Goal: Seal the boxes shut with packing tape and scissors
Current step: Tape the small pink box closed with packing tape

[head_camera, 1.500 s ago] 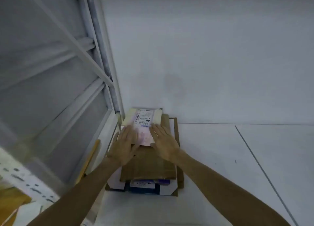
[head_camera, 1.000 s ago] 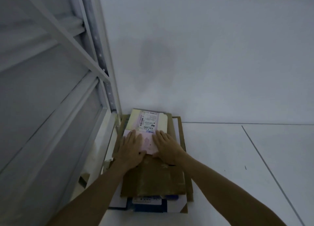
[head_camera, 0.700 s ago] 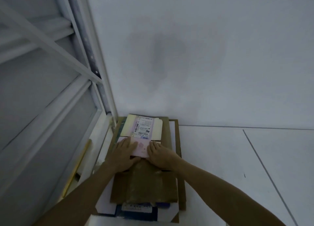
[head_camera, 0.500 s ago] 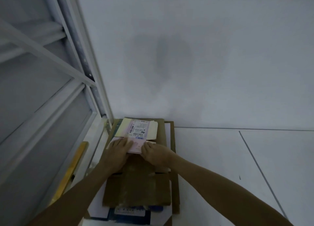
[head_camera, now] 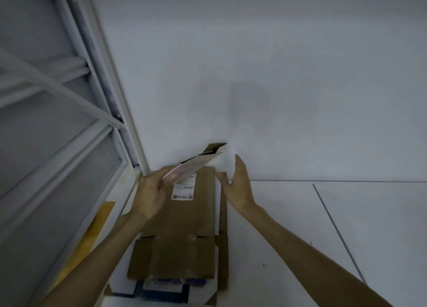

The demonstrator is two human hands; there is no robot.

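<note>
A stack of flattened cardboard boxes (head_camera: 184,226) lies on the white floor against the wall. The top brown one carries a white shipping label (head_camera: 183,190). My left hand (head_camera: 150,196) grips a small flat box with a pinkish face (head_camera: 196,166) and holds it tilted up above the stack, its far end open. My right hand (head_camera: 238,186) hovers beside it to the right, fingers straight, touching nothing. No tape or scissors are in sight.
A grey metal rack frame (head_camera: 97,80) rises at the left, close to the stack. A yellow flat piece (head_camera: 92,233) lies under the rack. A blue-and-white box (head_camera: 161,288) pokes out beneath the stack's near end. White floor tiles (head_camera: 323,226) stretch to the right.
Both hands were pressing flat on the small box atop the stack. Now my left hand has lifted it up at a tilt, and my right hand has come off it to the right.
</note>
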